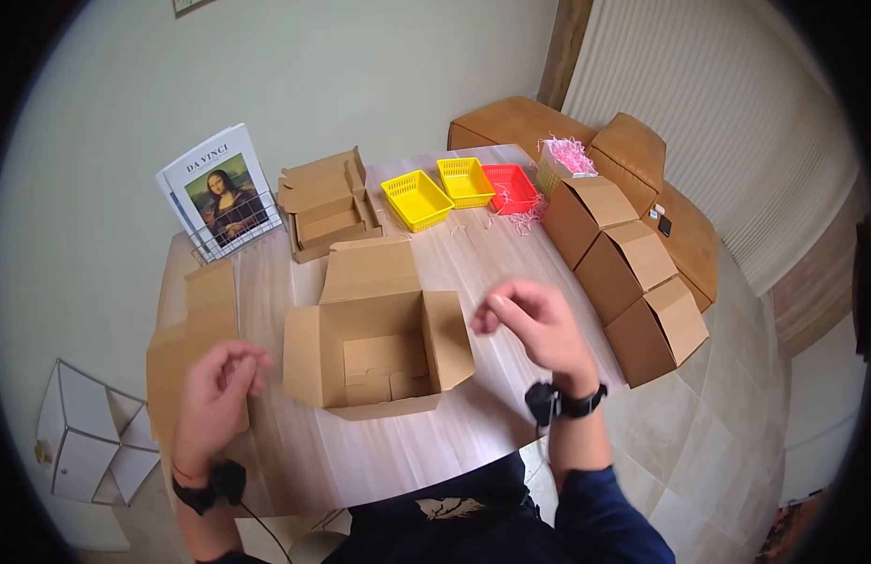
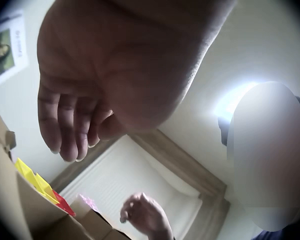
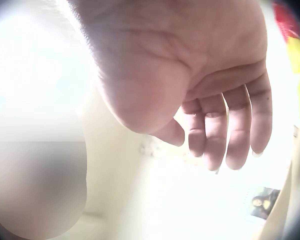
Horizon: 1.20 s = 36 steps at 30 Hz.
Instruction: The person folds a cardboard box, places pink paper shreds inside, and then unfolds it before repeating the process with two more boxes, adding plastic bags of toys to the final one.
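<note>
In the head view an open cardboard box (image 1: 374, 320) stands at the middle of the table, its flaps folded outward and its inside bare. My left hand (image 1: 217, 390) hovers left of the box, near its left flap, above flat folded cardboard (image 1: 196, 329). To the right of the box my right hand (image 1: 534, 324) is raised near the right flap. Both hands hold nothing. Loosely bent fingers show on the left hand (image 2: 85, 120) in its wrist view, and likewise on the right hand (image 3: 225, 125) in its own.
Behind the box lie an opened shallow carton (image 1: 327, 221), two yellow baskets (image 1: 417, 199) and a red basket (image 1: 511, 188) with pink paper shreds. Several closed boxes (image 1: 633, 301) line the right edge. A wire rack (image 1: 238, 246) with a Da Vinci book (image 1: 219, 183) stands back left.
</note>
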Available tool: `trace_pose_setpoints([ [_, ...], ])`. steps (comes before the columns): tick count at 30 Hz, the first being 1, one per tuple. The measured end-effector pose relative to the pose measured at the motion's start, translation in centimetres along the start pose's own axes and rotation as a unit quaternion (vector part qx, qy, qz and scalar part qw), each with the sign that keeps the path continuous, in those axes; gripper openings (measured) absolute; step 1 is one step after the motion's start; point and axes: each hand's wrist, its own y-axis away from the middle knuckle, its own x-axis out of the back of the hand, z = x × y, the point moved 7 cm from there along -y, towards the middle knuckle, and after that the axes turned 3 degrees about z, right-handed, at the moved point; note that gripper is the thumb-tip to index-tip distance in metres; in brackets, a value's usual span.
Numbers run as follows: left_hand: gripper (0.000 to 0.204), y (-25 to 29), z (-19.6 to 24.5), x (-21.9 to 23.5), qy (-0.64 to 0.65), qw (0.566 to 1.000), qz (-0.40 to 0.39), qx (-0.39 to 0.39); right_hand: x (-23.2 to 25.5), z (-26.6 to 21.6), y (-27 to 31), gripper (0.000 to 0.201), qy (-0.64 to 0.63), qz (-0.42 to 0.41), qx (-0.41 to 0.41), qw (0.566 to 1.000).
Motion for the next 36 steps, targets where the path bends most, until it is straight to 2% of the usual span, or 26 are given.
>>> trace_pose_setpoints([
  [3, 0.014, 3.1, -7.8, -0.3, 0.073, 0.994, 0.018, 0.074, 0.5, 6.4, 4.2, 0.03, -0.194, 0.088, -0.044, 0.976],
  [4, 0.013, 3.8, -10.1, -0.8, 0.1, 0.99, 0.017, 0.1, 0.2, 8.3, 5.0, 0.031, -0.199, 0.108, -0.07, 0.972],
  [6, 0.011, 4.3, -12.7, -2.4, 0.079, 0.993, 0.022, 0.089, 0.0, 11.1, 6.0, 0.032, -0.205, 0.151, -0.118, 0.96],
  [7, 0.01, 4.6, -13.8, -3.6, 0.071, 0.994, 0.024, 0.085, -0.3, 11.6, 6.5, 0.032, -0.17, 0.171, -0.154, 0.958],
  [10, 0.014, 4.7, -17.3, -6.8, 0.036, 0.995, 0.011, 0.093, -1.6, 12.7, 7.3, 0.029, 0.04, 0.177, -0.198, 0.963],
  [11, 0.018, 4.6, -18.0, -7.9, -0.011, 0.998, 0.0, 0.065, -2.4, 13.4, 7.7, 0.023, 0.161, 0.109, -0.188, 0.963],
  [12, 0.022, 4.5, -18.7, -8.9, -0.059, 0.997, -0.012, 0.038, -3.6, 13.1, 8.0, 0.028, 0.207, 0.088, -0.097, 0.97],
  [14, 0.031, 4.6, -18.3, -10.4, -0.117, 0.993, -0.022, -0.002, -6.4, 10.7, 7.6, 0.04, 0.23, -0.014, -0.02, 0.973],
  [17, 0.046, 4.7, -16.0, -12.0, -0.127, 0.991, -0.018, -0.041, -7.1, 12.9, 8.1, 0.052, 0.299, -0.065, -0.081, 0.949],
  [20, 0.057, 5.3, -11.6, -11.7, -0.111, 0.991, -0.022, -0.077, -7.7, 9.5, 7.9, 0.066, 0.245, -0.047, 0.005, 0.968],
  [23, 0.063, 6.2, -8.8, -11.2, -0.122, 0.984, -0.009, -0.129, -7.9, 7.4, 8.4, 0.077, 0.282, -0.076, 0.039, 0.955],
  [25, 0.067, 6.9, -7.3, -11.1, -0.139, 0.978, 0.021, -0.157, -8.1, 5.3, 8.8, 0.082, 0.302, -0.075, 0.046, 0.949],
  [28, 0.073, 7.6, -7.3, -11.5, -0.134, 0.978, 0.04, -0.155, -8.5, 3.8, 9.1, 0.091, 0.308, -0.046, 0.054, 0.949],
  [31, 0.074, 7.9, -9.0, -12.5, 0.011, 0.988, 0.09, -0.128, -9.1, 3.7, 9.4, 0.094, 0.269, 0.005, 0.055, 0.961],
  [36, 0.068, 8.2, -9.9, -13.9, 0.043, 0.983, 0.139, -0.108, -9.7, 4.5, 10.1, 0.091, 0.267, 0.071, 0.065, 0.959],
])
